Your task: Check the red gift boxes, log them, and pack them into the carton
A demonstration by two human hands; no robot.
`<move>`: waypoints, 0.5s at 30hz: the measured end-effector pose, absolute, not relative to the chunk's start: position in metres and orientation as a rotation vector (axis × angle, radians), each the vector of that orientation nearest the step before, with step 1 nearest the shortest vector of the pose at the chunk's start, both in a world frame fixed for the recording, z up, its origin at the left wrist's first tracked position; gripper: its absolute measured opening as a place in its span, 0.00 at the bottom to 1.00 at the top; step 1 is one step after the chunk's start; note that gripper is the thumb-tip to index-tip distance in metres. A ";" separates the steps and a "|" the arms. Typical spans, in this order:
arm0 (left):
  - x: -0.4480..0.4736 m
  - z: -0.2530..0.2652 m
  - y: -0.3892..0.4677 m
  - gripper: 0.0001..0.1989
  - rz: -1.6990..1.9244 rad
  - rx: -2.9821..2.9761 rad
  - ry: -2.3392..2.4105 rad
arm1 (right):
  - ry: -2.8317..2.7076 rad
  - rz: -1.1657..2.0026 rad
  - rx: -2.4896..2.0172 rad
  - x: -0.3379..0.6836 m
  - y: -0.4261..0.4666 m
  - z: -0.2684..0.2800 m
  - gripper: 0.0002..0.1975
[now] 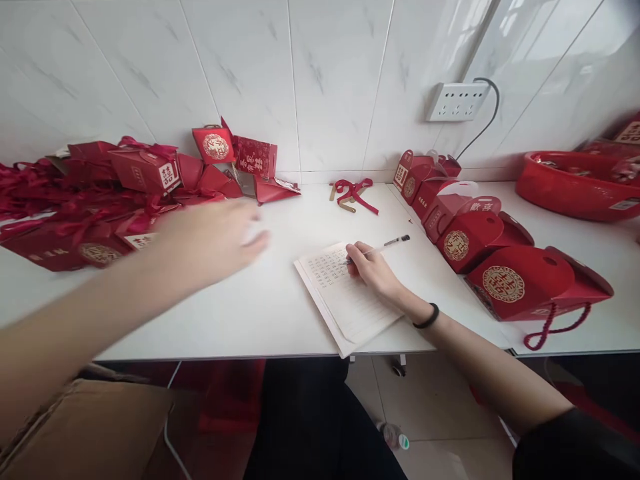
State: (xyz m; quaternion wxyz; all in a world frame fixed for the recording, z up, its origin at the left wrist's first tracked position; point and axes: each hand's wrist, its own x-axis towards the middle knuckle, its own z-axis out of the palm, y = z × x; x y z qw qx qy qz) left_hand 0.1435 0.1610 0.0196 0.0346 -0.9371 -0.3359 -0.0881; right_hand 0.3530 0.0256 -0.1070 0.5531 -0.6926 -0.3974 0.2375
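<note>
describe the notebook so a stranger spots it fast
On the white table, look between the left pile and right row of red boxes. Near the front edge, under the right hand, lies the notebook. Unlike the red boxes, it shows handwriting on pale paper.

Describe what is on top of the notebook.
The right hand is over the notebook, its fingers holding a pen. Handwriting, too small to read, fills the page's far part; whatever lies beneath the hand is covered.
</note>
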 end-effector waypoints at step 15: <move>0.261 -0.106 0.186 0.19 0.041 -3.872 -0.491 | -1.033 0.476 -1.744 0.349 0.028 -0.120 0.17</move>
